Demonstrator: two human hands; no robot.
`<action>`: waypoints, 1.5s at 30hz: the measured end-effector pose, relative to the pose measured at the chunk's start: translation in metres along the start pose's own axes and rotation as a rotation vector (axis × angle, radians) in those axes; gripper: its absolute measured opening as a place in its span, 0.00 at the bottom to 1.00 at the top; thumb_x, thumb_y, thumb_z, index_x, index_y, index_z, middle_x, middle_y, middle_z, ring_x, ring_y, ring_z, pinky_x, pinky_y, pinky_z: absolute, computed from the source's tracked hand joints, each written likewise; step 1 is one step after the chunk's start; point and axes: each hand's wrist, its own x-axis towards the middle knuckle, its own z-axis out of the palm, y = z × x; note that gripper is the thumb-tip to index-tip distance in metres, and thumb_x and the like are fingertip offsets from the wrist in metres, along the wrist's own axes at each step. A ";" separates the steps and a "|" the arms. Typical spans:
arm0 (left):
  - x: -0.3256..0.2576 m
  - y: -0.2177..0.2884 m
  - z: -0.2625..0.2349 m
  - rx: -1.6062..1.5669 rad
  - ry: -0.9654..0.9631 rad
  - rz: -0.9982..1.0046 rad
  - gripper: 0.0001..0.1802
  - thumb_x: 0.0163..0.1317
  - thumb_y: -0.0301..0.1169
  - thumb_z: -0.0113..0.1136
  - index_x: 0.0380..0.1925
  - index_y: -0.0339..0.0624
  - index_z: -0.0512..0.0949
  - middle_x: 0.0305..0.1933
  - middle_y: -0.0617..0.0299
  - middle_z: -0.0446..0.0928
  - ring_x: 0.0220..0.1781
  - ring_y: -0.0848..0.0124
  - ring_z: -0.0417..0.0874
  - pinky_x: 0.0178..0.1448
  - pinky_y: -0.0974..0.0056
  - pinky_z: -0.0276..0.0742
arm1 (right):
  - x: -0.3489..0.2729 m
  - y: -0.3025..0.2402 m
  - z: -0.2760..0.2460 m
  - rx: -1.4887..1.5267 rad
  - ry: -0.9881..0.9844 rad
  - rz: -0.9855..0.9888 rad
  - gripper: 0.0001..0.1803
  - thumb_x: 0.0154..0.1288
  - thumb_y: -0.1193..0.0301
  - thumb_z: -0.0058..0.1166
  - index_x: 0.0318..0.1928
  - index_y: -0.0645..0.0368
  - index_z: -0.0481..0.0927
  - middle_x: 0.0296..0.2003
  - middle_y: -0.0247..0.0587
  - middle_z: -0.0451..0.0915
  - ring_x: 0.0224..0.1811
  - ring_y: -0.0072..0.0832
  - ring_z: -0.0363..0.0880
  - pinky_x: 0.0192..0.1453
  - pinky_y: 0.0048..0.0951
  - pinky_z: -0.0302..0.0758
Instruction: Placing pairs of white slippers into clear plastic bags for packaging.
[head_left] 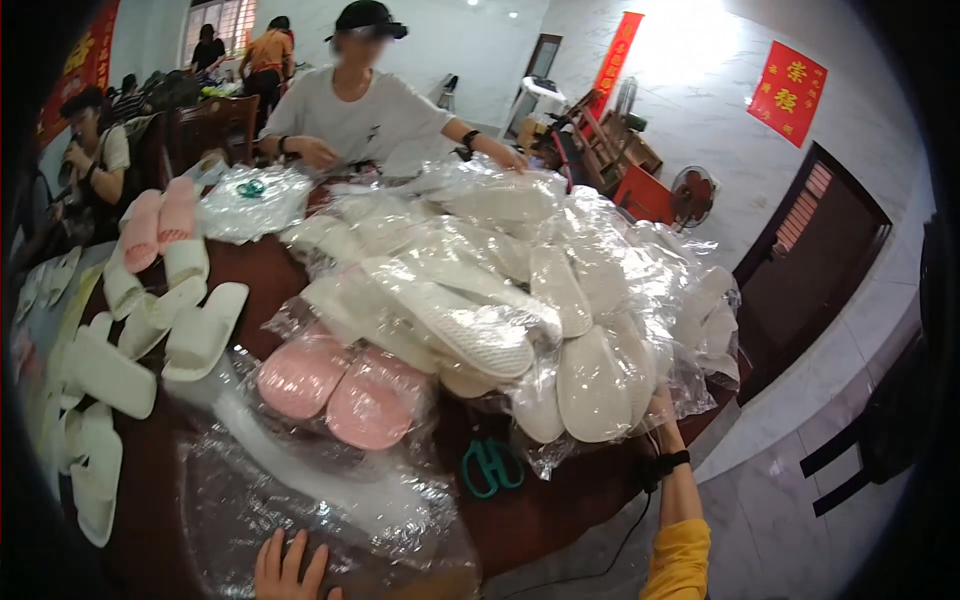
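My left hand [290,565] lies flat with fingers apart on a clear plastic bag [330,510] at the table's near edge. My right hand [662,405] reaches to the near right side of a heap of cream slippers [600,385] wrapped in clear plastic. Its fingers are mostly hidden against the wrapping, so its grip does not show. In front of the heap, a pair of pink slippers [370,400] sits in clear plastic. Between my hands lies a teal double-looped item [490,468], resembling scissor handles.
Unwrapped white slippers [205,330] and pink ones [160,222] spread along the left. A stack of clear bags [255,205] lies at the back left. Across the table, a person in a white shirt [365,120] touches the heap. A fan [692,195] stands behind, right.
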 end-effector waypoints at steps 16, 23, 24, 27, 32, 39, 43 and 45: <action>-0.015 -0.006 0.006 -0.213 0.096 -0.016 0.30 0.59 0.46 0.62 0.59 0.45 0.76 0.65 0.47 0.70 0.70 0.43 0.65 0.74 0.44 0.56 | -0.205 -0.156 0.055 -0.791 0.224 -0.686 0.15 0.72 0.65 0.52 0.44 0.67 0.80 0.35 0.42 0.86 0.32 0.25 0.85 0.33 0.27 0.77; -0.017 -0.036 -0.035 -0.780 0.155 -0.184 0.26 0.59 0.33 0.65 0.58 0.40 0.75 0.63 0.47 0.73 0.68 0.46 0.69 0.71 0.51 0.64 | -0.262 -0.326 0.064 -0.082 0.138 -0.588 0.14 0.69 0.65 0.56 0.36 0.66 0.83 0.25 0.46 0.84 0.27 0.31 0.85 0.33 0.29 0.76; -0.021 -0.043 -0.042 -0.686 0.154 -0.152 0.22 0.60 0.32 0.64 0.54 0.38 0.77 0.60 0.49 0.75 0.64 0.50 0.74 0.66 0.54 0.70 | -0.254 -0.346 0.074 -0.058 0.160 -0.638 0.15 0.69 0.64 0.55 0.38 0.66 0.83 0.27 0.47 0.84 0.29 0.30 0.85 0.35 0.29 0.77; -0.036 -0.061 -0.047 -0.595 0.100 -0.210 0.20 0.59 0.31 0.64 0.51 0.37 0.79 0.59 0.50 0.76 0.61 0.49 0.76 0.64 0.52 0.72 | -0.195 -0.364 0.099 -0.107 0.178 -0.724 0.18 0.69 0.61 0.55 0.45 0.65 0.82 0.33 0.51 0.85 0.35 0.29 0.85 0.38 0.28 0.78; -0.034 -0.079 -0.011 -0.436 0.194 -0.144 0.17 0.57 0.33 0.64 0.47 0.41 0.80 0.57 0.54 0.76 0.64 0.54 0.71 0.67 0.53 0.67 | -0.028 -0.280 0.125 -0.507 0.358 -0.671 0.30 0.65 0.52 0.58 0.58 0.62 0.74 0.46 0.56 0.82 0.38 0.31 0.84 0.38 0.30 0.80; -0.046 -0.077 -0.006 -0.206 0.251 -0.152 0.21 0.59 0.43 0.63 0.50 0.48 0.79 0.62 0.57 0.72 0.70 0.52 0.64 0.74 0.46 0.55 | -0.042 -0.322 0.165 0.279 -0.222 0.019 0.52 0.60 0.61 0.64 0.78 0.48 0.45 0.67 0.53 0.63 0.36 0.39 0.77 0.32 0.38 0.78; -0.048 -0.079 0.003 -0.178 0.268 -0.141 0.22 0.60 0.45 0.61 0.52 0.48 0.79 0.62 0.55 0.72 0.70 0.50 0.65 0.75 0.46 0.54 | -0.037 -0.320 0.192 0.777 -0.210 0.009 0.36 0.61 0.76 0.57 0.71 0.51 0.65 0.41 0.35 0.79 0.25 0.18 0.74 0.20 0.19 0.69; -0.047 -0.079 0.003 -0.181 0.278 -0.146 0.23 0.61 0.46 0.60 0.52 0.48 0.79 0.62 0.55 0.72 0.70 0.50 0.65 0.76 0.46 0.54 | -0.034 -0.326 0.191 0.868 -0.211 -0.012 0.30 0.60 0.76 0.57 0.64 0.52 0.74 0.37 0.30 0.78 0.24 0.17 0.73 0.19 0.18 0.68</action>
